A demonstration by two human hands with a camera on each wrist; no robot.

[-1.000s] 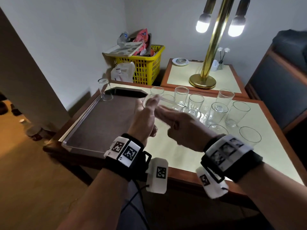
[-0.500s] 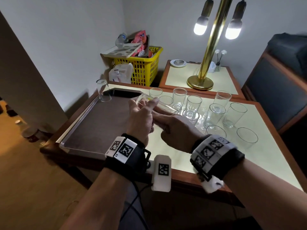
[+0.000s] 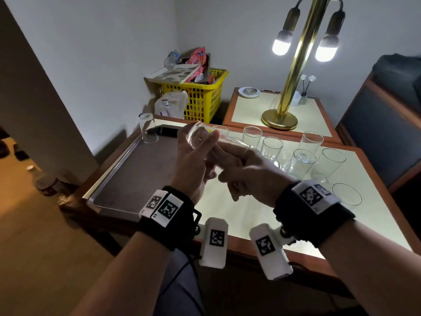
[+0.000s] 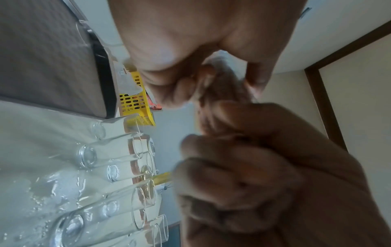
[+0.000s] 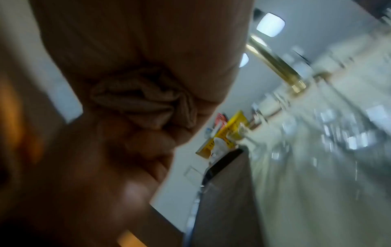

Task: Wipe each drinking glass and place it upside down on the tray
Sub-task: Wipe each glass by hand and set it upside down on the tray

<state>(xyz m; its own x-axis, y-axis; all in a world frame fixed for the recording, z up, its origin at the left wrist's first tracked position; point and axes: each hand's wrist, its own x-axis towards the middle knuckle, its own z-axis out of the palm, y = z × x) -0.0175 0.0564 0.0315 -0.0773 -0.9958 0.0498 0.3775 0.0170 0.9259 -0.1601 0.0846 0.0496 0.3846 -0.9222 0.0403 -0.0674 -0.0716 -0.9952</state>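
Observation:
Above the table's middle, my left hand (image 3: 193, 160) grips a clear drinking glass (image 3: 199, 135) that lies on its side, base pointing up and left. My right hand (image 3: 248, 176) is at the glass's mouth, its fingers curled round a bunched brown cloth (image 5: 143, 98) that is also visible as cloth (image 4: 222, 80) between both hands. The dark tray (image 3: 136, 179) lies on the table's left half. One glass (image 3: 148, 128) stands upside down in its far left corner. Several upright glasses (image 3: 304, 163) stand on the table at the right.
Water drops (image 4: 48, 188) wet the pale tabletop near the upright glasses (image 4: 118, 153). A brass lamp (image 3: 280, 119) stands on a second table behind. A yellow basket (image 3: 200, 99) full of items sits at the back. A dark chair (image 3: 382, 133) is at the right.
Both hands have lifted the glass a little and tipped its base upward. The right wrist has turned, so its wrist camera now hangs below the arm.

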